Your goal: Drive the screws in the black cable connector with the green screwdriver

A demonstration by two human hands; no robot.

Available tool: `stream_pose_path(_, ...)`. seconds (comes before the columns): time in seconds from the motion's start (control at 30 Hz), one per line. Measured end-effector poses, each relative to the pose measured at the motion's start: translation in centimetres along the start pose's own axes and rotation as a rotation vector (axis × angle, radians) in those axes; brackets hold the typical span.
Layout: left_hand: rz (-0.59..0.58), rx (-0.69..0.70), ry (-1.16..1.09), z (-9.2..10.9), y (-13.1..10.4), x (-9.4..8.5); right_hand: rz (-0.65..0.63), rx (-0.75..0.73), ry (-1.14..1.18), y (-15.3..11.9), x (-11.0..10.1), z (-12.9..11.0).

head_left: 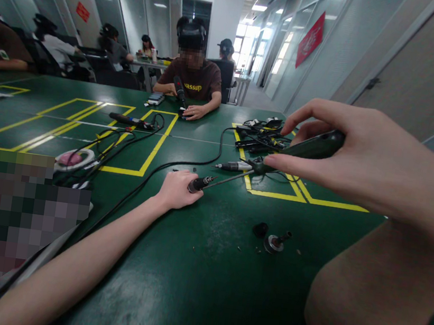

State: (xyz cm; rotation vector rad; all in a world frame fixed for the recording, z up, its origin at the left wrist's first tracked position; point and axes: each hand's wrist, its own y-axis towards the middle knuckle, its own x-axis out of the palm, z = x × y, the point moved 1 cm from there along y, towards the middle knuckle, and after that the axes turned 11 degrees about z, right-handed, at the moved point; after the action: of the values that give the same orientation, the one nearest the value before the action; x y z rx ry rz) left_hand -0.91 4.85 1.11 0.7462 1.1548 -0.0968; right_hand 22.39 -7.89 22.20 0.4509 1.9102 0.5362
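My left hand (180, 189) rests on the green table, its fingers wrapped round a dark cylindrical tool body (199, 183) with a thin pointed end. From the right, my right hand (322, 150) holds a screwdriver by its dark handle (317, 145), between thumb and fingers. The screwdriver's thin metal shaft (228, 179) slants down left to the tool body; its exact contact there is too small to tell. In front of the hands lie a small black cap (260, 229) and a round metal part with a stem (274, 243).
A tangle of black cables and tools (258, 136) lies at the back right, a grey-and-black pen-like tool (232, 166) beside it. At left are a cabled tool (130, 120) and a white ring-shaped roll (74, 160). Across the green table (184, 286) sits a person (196, 80).
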Motion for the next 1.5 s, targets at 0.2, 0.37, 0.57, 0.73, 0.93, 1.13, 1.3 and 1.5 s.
stream_pose_path(0.2,-0.007,-0.014,-0.006,0.1,0.0,0.0,0.011,0.054,-0.097,0.0,0.2,-0.4)
stream_pose_path(0.37,-0.017,-0.018,-0.013,0.1,0.0,-0.1,0.037,-0.018,0.031,-0.3,0.1,-0.5)
stream_pose_path(0.57,-0.023,-0.022,-0.006,0.1,0.1,-0.1,0.034,-0.061,0.05,-0.4,0.1,-0.7)
stream_pose_path(0.73,-0.007,-0.007,-0.008,0.0,0.0,0.1,0.009,0.027,0.019,-0.2,0.2,-0.9)
stream_pose_path(0.93,0.011,-0.01,-0.028,-0.1,-0.1,0.0,0.04,-0.043,0.106,-0.3,0.1,-1.0)
stream_pose_path(1.13,0.023,-0.002,-0.031,-0.3,-0.1,0.1,0.048,-0.034,0.034,0.2,0.6,0.1)
stream_pose_path(1.3,0.017,-0.003,-0.021,-0.2,-0.1,0.1,0.024,-0.031,0.065,0.1,0.6,-0.1)
stream_pose_path(1.5,0.008,-0.003,-0.016,-0.2,0.0,0.2,0.058,-0.129,0.108,-0.3,0.5,0.2)
